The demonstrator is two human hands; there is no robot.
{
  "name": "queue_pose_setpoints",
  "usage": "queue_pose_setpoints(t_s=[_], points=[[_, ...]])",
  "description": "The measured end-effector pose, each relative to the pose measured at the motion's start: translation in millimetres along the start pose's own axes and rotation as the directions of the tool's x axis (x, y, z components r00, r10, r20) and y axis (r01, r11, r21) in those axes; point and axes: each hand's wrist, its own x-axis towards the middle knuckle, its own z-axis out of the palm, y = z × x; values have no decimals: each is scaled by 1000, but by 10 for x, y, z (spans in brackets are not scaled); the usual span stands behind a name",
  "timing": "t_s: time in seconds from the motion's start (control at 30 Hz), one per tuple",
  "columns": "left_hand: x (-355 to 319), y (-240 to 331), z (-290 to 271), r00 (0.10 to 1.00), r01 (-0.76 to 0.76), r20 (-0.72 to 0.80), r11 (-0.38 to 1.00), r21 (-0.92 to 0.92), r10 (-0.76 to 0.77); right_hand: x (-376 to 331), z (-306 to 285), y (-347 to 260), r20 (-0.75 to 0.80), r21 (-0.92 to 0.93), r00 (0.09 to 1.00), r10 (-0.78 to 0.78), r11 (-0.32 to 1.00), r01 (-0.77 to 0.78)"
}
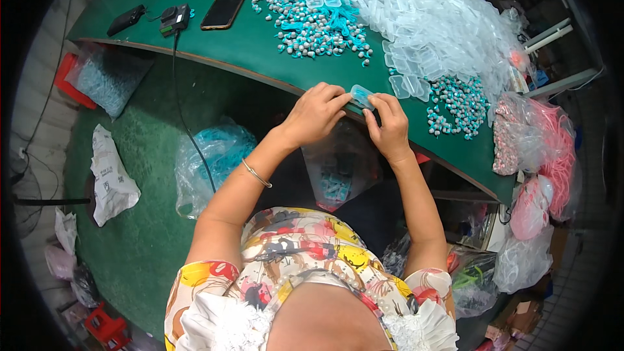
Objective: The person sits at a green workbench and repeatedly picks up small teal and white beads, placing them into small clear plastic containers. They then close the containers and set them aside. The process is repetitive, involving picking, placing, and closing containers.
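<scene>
Both hands (354,117), small clear case (361,95) pinched between

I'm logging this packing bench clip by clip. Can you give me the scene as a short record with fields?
surface: green table
left hand: gripping small clear plastic case
right hand: pinching the same case
behind: heap of clear cases, teal-corded beads
far left: black phone
below table edge: clear bag holding teal pieces
</scene>
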Motion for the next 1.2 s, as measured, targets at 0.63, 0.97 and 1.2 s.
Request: queue_pose_setpoints(t_s=[0.63, 0.97, 1.2], points=[[69, -45, 56, 993, -109, -52, 994, -13, 108, -104, 28, -40, -15, 35, 995, -94, 995, 95], [78, 57, 56, 995, -61, -97, 956, -286, 35, -46, -118, -271, 13, 249, 994, 108, 962, -108], [87, 214, 79, 986, 75, -102, 894, -442, -134, 133, -312, -240, 125, 340, 988, 92, 931, -130]])
